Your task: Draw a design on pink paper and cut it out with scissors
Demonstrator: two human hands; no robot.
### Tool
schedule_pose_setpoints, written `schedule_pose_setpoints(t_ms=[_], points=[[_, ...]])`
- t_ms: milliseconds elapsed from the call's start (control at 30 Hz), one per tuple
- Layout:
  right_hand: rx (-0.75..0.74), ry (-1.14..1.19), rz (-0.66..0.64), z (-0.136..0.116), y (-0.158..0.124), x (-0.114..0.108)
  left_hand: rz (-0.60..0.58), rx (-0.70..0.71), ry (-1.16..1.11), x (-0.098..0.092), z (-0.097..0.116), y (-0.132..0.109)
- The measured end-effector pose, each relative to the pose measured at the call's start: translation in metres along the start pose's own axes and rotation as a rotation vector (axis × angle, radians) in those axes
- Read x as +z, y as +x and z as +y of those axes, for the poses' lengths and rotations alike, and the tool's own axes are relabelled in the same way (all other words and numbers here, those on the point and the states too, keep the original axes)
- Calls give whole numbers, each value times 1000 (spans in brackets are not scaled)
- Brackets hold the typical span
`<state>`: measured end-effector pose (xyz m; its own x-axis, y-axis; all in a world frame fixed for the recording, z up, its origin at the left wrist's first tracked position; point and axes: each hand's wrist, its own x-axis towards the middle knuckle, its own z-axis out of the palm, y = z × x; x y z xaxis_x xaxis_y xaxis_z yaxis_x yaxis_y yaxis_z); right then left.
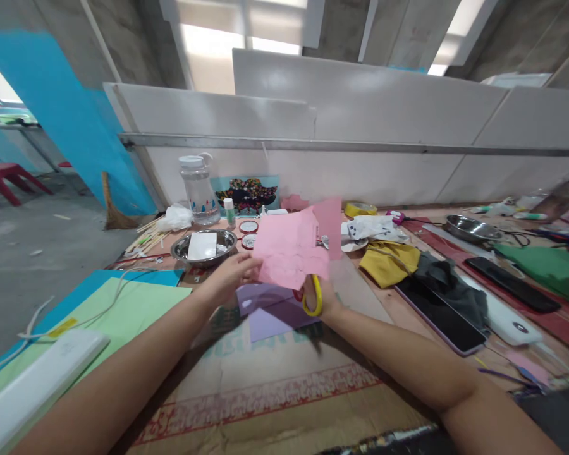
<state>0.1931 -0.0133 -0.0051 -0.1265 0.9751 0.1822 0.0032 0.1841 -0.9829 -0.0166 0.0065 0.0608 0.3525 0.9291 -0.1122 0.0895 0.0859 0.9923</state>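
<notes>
Two hands work at a pink paper sheet [284, 243], raised over the middle of the surface [436, 256]. The left hand [234, 273] pinches its left edge; the fingertips are hard to make out against the paper. The right hand [330, 302], below the sheet's lower right part, grasps yellow-handled scissors [318, 298]; the paper hides their blades, and most of that hand's fingers are out of sight too. Where the blades meet the sheet, if they do, cannot be told. Faint marks on the sheet are too blurred to read.

Beneath lies purple paper [282, 323], partly covered, on printed cardboard [265, 414] whose lettering is obscured by the arms and shadow. Behind the left hand stands a steel bowl [176, 251] holding a white square [202, 246]. Red-rimmed round containers [249, 226] sit just beside it, one partly behind the sheet. To the right, a dark gray cloth [448, 281] overlaps a smartphone [443, 319]. A long white casing [52, 376] is cut off at lower left.
</notes>
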Motion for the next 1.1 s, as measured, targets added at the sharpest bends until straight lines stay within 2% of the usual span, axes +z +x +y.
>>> schedule_pose_setpoints(t_ms=[67, 133, 267, 367, 433, 500, 567, 767, 867, 967, 1100], points=[[3, 16, 19, -4, -1, 4, 136, 31, -12, -10, 15, -3], [14, 4, -18, -10, -4, 7, 280, 77, -23, -23, 32, -6], [7, -34, -218, -24, -11, 9, 543, 237, -36, -52, 57, -12], [-48, -77, -285, -31, -17, 9, 674, 353, -36, -74, 68, -19], [-122, -109, -261, -37, -21, 9, 724, 408, -27, -87, 74, -25], [-208, -108, -187, -47, -21, 8, 704, 412, 14, -95, 79, -32], [-270, -79, -89, -61, -17, 5, 631, 382, 82, -96, 83, -39], [-290, -56, 55, -103, 11, -10, 365, 360, 322, -76, 86, -46], [-254, 0, -21, -113, 17, -12, 310, 379, 389, -69, 83, -45], [-209, 9, -120, -119, 17, -9, 315, 386, 448, -64, 79, -44], [-262, -77, -96, -123, 22, 4, 395, 392, 381, -53, 79, -45]])
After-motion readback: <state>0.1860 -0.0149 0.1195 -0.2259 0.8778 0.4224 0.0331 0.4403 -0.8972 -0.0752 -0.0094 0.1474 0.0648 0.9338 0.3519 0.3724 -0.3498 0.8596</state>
